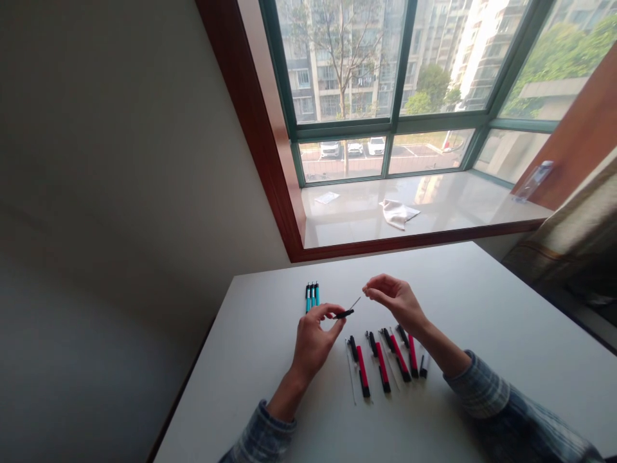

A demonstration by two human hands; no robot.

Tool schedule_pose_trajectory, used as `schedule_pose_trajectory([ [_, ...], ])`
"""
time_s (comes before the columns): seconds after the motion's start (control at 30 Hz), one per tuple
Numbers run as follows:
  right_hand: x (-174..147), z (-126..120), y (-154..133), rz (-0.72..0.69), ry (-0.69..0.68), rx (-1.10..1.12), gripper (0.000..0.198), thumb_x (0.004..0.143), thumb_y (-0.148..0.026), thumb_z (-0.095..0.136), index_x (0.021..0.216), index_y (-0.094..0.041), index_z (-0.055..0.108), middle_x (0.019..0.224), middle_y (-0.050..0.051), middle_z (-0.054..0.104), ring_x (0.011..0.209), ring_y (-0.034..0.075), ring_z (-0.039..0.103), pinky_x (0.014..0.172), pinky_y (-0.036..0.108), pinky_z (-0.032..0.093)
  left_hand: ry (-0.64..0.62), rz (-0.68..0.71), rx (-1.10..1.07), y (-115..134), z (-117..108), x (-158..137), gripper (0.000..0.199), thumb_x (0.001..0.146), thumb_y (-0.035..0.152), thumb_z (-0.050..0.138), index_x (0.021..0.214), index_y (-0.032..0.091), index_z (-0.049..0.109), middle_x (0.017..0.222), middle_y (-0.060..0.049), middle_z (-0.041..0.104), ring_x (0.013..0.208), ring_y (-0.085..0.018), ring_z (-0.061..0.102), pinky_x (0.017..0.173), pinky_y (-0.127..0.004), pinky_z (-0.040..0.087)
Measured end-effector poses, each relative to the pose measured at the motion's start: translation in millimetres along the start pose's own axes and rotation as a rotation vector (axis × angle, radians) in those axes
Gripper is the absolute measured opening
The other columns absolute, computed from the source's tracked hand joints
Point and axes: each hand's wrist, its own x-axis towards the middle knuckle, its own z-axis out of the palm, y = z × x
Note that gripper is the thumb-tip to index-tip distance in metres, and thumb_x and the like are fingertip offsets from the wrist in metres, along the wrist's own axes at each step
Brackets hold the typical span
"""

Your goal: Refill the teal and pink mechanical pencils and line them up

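My left hand (313, 341) pinches a black pen part (344, 314) between thumb and fingers, above the white table. A thin refill (355, 302) sticks out of that part, slanting up and to the right. Just beyond the refill's tip is my right hand (393, 297), thumb and forefinger pressed together; whatever lies between them is too small to make out. Below the hands, red pen barrels (382, 366) with black ends lie in a row. Black pen tops (353, 348) and thin loose refills (350, 373) lie beside them.
Three teal pens (312, 296) lie side by side behind my left hand. The white table (231, 386) meets a wall and a window sill (357, 222), where a white cloth (399, 213), a paper (327, 198) and a clear bottle (534, 181) are. A curtain (563, 238) hangs at right.
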Motion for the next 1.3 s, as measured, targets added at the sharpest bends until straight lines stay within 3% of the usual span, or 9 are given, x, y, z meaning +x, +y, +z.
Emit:
schedule_pose_trajectory([
  [0.37,-0.1,1.6,-4.2,0.022,-0.077,-0.026,0.028,0.084,-0.045,0.077,0.094,-0.019,0.073,0.097,0.006,0.075,0.094,0.021,0.071,0.086,0.036,0.058,-0.009,0.017,0.013,2.8,-1.2,-0.3,0.013,0.085,0.030,0.069,0.093,0.024,0.078,0.097,-0.004,0.079,0.088,-0.024,0.068,0.081,-0.038,0.051],
  [0.5,-1.0,4.1,-1.2,0.054,-0.179,-0.055,0.027,0.085,-0.044,0.076,0.095,-0.019,0.073,0.097,0.006,0.074,0.094,0.021,0.069,0.087,0.037,0.058,-0.027,0.018,0.012,5.0,-2.5,0.1,0.015,0.086,0.034,0.069,0.094,0.025,0.077,0.099,-0.005,0.078,0.089,-0.025,0.069,0.081,-0.039,0.052],
  [0.67,-4.9,8.4,-5.5,0.005,-0.305,-0.141,0.042,0.081,-0.039,0.081,0.118,-0.026,0.068,0.124,0.008,0.067,0.114,0.024,0.064,0.092,0.040,0.056,-0.038,0.032,-0.008,7.6,-2.9,-0.5,0.017,0.085,0.034,0.071,0.098,0.025,0.077,0.100,-0.005,0.078,0.089,-0.025,0.069,0.082,-0.039,0.052],
  [0.73,-7.1,11.6,-7.9,-0.037,-0.318,-0.201,0.039,0.081,-0.037,0.082,0.116,-0.027,0.069,0.129,0.008,0.064,0.118,0.025,0.061,0.095,0.041,0.055,-0.045,0.048,-0.018,8.4,-2.1,-1.2,0.020,0.085,0.032,0.071,0.102,0.025,0.076,0.102,-0.005,0.077,0.090,-0.024,0.069,0.082,-0.039,0.053],
  [0.93,-9.2,16.7,-9.3,-0.098,-0.257,-0.182,0.020,0.084,-0.040,0.078,0.094,-0.024,0.074,0.125,0.008,0.066,0.120,0.027,0.061,0.099,0.043,0.052,-0.084,0.102,-0.019,9.6,1.1,-3.4,0.030,0.086,0.031,0.071,0.116,0.027,0.069,0.102,-0.003,0.076,0.093,-0.022,0.068,0.086,-0.037,0.052],
  [1.03,-4.6,7.9,-7.0,-0.089,-0.137,-0.047,0.023,0.089,-0.043,0.072,0.100,-0.023,0.068,0.123,0.010,0.069,0.121,0.028,0.062,0.100,0.045,0.052,-0.068,0.090,-0.025,6.7,1.3,-3.5,0.032,0.086,0.028,0.070,0.118,0.026,0.066,0.095,-0.002,0.076,0.092,-0.022,0.069,0.088,-0.038,0.052],
  [1.17,3.9,-10.1,-1.8,-0.089,0.072,-0.014,0.031,0.091,-0.048,0.068,0.108,-0.022,0.064,0.111,0.011,0.073,0.107,0.027,0.069,0.097,0.046,0.055,0.010,0.055,-0.065,-0.6,-1.5,-0.7,0.019,0.086,0.026,0.067,0.105,0.023,0.067,0.095,-0.003,0.075,0.092,-0.021,0.071,0.089,-0.037,0.055],
  [1.3,5.4,-17.7,-3.1,-0.121,0.046,-0.187,0.032,0.094,-0.046,0.064,0.115,-0.023,0.070,0.111,0.010,0.070,0.105,0.025,0.067,0.090,0.041,0.058,0.087,0.065,-0.014,-5.1,-7.4,3.5,0.009,0.087,0.026,0.065,0.093,0.022,0.070,0.095,-0.004,0.073,0.090,-0.021,0.070,0.087,-0.034,0.056],
])
